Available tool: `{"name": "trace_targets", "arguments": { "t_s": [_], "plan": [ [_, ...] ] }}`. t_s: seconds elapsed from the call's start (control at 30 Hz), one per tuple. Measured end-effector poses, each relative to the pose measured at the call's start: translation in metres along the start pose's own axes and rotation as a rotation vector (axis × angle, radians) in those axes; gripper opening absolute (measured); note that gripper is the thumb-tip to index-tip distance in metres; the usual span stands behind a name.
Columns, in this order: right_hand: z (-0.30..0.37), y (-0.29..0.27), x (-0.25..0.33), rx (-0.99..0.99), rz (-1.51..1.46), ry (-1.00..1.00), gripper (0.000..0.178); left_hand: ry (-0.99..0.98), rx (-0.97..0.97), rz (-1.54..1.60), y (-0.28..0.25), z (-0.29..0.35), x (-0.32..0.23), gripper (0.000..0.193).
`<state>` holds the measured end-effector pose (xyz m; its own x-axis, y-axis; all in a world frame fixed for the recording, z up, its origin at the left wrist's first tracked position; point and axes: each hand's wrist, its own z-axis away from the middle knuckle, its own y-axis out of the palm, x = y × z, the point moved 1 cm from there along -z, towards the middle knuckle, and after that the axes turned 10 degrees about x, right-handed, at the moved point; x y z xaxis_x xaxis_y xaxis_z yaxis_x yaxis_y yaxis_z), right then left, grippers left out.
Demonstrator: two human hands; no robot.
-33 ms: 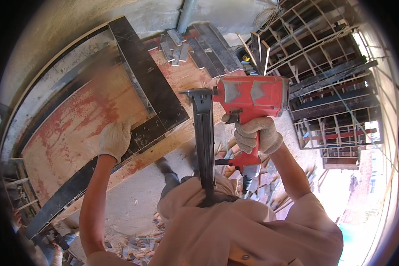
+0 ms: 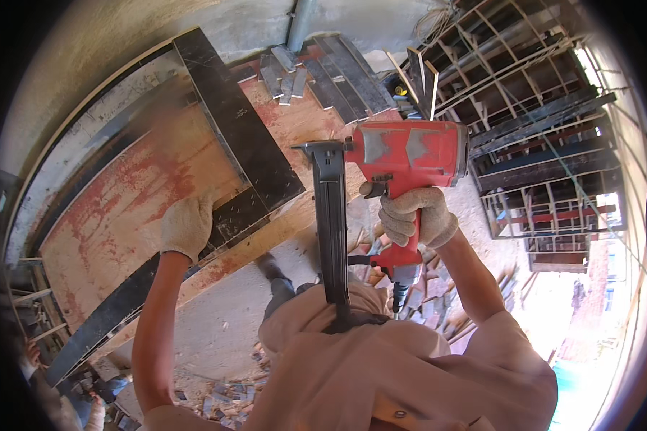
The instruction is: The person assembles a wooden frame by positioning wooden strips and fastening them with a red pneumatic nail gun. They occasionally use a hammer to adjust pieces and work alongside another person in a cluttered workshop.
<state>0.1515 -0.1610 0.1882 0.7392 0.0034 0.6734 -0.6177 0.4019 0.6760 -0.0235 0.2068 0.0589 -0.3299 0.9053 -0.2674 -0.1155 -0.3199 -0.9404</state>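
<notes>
My right hand (image 2: 425,217), in a pale knitted glove, is wrapped round the handle of a red pneumatic nail gun (image 2: 410,154). The gun is raised before my chest, its long black magazine (image 2: 331,230) pointing toward me and its nose to the left, apart from the boards. A metal air fitting (image 2: 401,291) hangs from the handle's lower end. My gloved left hand (image 2: 185,228) is curled over the near rim of a curved frame (image 2: 122,305) faced with dark strips; most of its fingers are hidden. A wide dark board (image 2: 241,126) lies across the frame, beyond that hand.
Dark offcuts (image 2: 286,77) and longer planks (image 2: 338,82) lie at the back of the reddish worktop (image 2: 295,126). Large slatted wooden forms (image 2: 546,165) stand at right. Wood scraps (image 2: 226,399) litter the floor. At the lower left edge, part of another person's hand (image 2: 32,353) shows.
The view has shifted very slightly. Both hands and the nail gun keep their places.
</notes>
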Motion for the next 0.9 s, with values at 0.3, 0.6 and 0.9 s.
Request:
{"name": "trace_targets", "arguments": {
  "t_s": [0.3,0.6,0.9],
  "plan": [
    [0.025,-0.095,0.001,0.177,-0.255,-0.015,0.044,0.225,-0.601,0.209,-0.021,-0.01,-0.177,0.038],
    [0.053,-0.171,-0.014,0.078,-0.424,0.036,0.046,0.343,-0.405,0.382,0.055,-0.055,-0.32,0.014],
    [0.044,-0.236,-0.015,-0.293,-0.379,0.065,0.024,0.469,0.12,0.452,0.08,0.007,-0.337,0.011]
  ]
}}
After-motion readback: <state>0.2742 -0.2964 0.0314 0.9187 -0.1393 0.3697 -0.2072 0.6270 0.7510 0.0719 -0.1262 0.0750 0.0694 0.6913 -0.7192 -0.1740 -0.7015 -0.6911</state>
